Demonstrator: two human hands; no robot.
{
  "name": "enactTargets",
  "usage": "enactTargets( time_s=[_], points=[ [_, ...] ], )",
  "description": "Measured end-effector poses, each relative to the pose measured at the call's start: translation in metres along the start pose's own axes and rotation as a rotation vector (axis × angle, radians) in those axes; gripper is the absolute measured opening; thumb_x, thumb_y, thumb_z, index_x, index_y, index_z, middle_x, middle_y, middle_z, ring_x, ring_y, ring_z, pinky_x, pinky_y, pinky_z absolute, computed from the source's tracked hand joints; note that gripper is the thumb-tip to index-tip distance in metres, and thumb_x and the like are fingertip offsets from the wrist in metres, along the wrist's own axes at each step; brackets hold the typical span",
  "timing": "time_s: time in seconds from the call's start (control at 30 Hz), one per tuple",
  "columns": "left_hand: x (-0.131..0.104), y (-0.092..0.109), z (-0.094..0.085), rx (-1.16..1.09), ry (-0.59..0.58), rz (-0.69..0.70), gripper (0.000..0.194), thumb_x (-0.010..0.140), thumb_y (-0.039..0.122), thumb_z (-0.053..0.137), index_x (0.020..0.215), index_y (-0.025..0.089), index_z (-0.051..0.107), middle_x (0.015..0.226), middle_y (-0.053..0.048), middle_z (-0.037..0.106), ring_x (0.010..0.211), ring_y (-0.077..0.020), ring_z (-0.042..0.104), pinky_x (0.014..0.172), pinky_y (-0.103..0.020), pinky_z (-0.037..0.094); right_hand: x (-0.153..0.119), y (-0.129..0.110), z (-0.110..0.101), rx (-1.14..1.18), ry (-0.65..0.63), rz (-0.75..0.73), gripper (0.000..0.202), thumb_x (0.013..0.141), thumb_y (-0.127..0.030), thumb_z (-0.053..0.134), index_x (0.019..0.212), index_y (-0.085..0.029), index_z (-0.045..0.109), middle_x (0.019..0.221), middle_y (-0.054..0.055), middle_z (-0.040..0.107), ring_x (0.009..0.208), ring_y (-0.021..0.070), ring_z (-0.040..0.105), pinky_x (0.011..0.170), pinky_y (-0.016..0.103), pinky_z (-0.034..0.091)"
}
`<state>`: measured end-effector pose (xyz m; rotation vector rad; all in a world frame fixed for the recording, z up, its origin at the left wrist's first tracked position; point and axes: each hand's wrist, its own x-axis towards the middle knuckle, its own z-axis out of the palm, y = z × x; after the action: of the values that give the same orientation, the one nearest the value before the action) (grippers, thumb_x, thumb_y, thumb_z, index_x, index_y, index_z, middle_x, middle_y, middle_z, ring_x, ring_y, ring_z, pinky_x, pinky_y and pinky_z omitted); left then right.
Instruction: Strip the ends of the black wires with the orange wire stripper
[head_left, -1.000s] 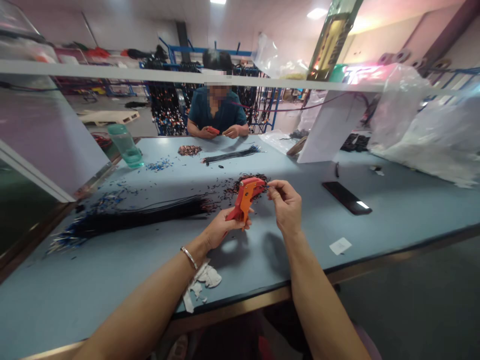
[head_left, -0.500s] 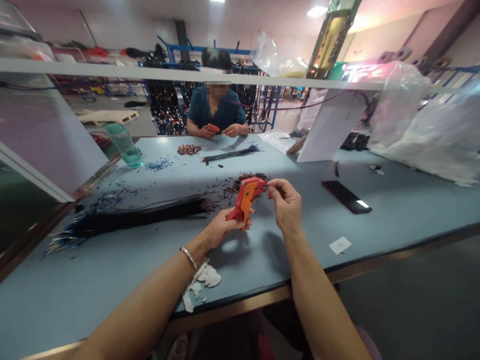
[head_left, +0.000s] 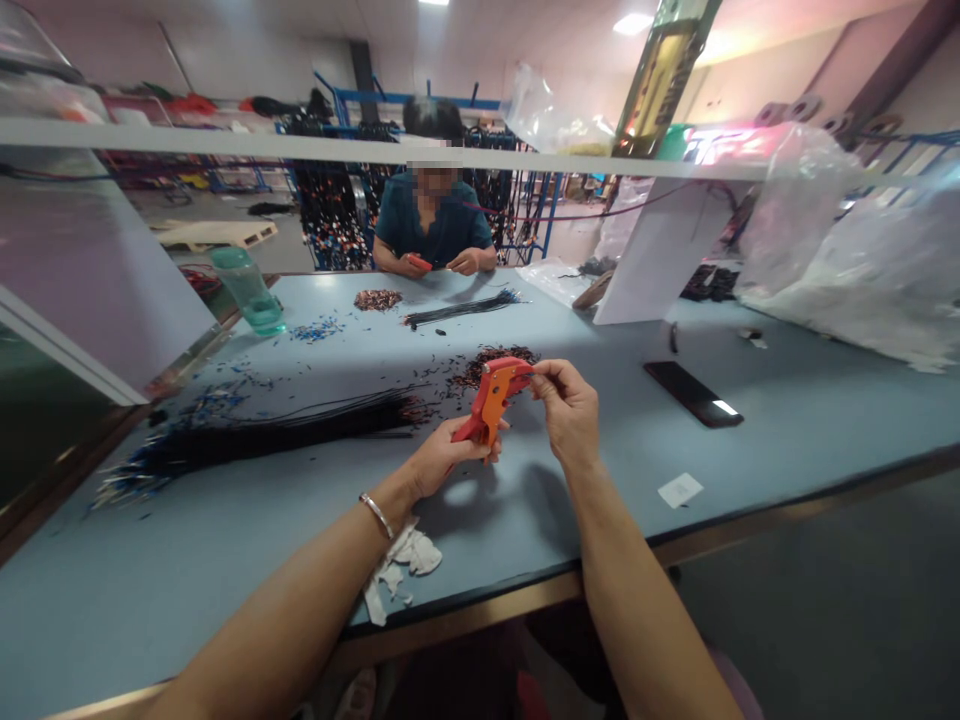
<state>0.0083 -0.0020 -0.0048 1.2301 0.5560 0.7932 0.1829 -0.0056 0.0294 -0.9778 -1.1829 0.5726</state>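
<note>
My left hand (head_left: pixel 450 452) is wrapped round the handles of a red and orange wire stripper (head_left: pixel 493 402), held upright above the table with its head toward my right hand. With thumb and fingers pinched together, my right hand (head_left: pixel 571 405) is at the stripper's jaws. Between those fingertips is the end of a thin wire (head_left: pixel 531 376), mostly hidden by the hand. Behind the tool lies a pile of small dark and reddish offcuts (head_left: pixel 491 362). A long bundle of black wires (head_left: pixel 285 432) with blue and white ends lies to the left.
Across the blue-grey table (head_left: pixel 810 420) a co-worker (head_left: pixel 427 225) holds a red tool. A phone (head_left: pixel 694 394) and a white paper label (head_left: pixel 681 490) lie at right. Torn white paper (head_left: pixel 412 553) is by my left wrist. A green bottle (head_left: pixel 250 292) stands back left. A shelf (head_left: pixel 300 142) crosses overhead.
My right hand has shifted slightly left, closer to the stripper's jaws. The stripper's handles look squeezed closer together. The co-worker's red tool has lowered slightly.
</note>
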Motion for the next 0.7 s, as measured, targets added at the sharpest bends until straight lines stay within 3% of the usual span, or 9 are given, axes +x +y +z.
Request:
enactTargets(
  time_s=[0.7],
  points=[
    [0.0016,-0.0035,0.0002,0.114,0.010,0.045,0.027,0.070,0.033,0.070,0.082,0.013,0.057,0.065,-0.001,0.054,0.057,-0.0114,0.050,0.058,-0.027,0.039,0.0003,0.0012,0.0014,0.028,-0.028,0.037,0.006,0.079,-0.026,0.058,0.080,-0.021,0.062,0.064,-0.003,0.056,0.061,0.0112,0.050,0.063,0.025,0.043]
  ],
)
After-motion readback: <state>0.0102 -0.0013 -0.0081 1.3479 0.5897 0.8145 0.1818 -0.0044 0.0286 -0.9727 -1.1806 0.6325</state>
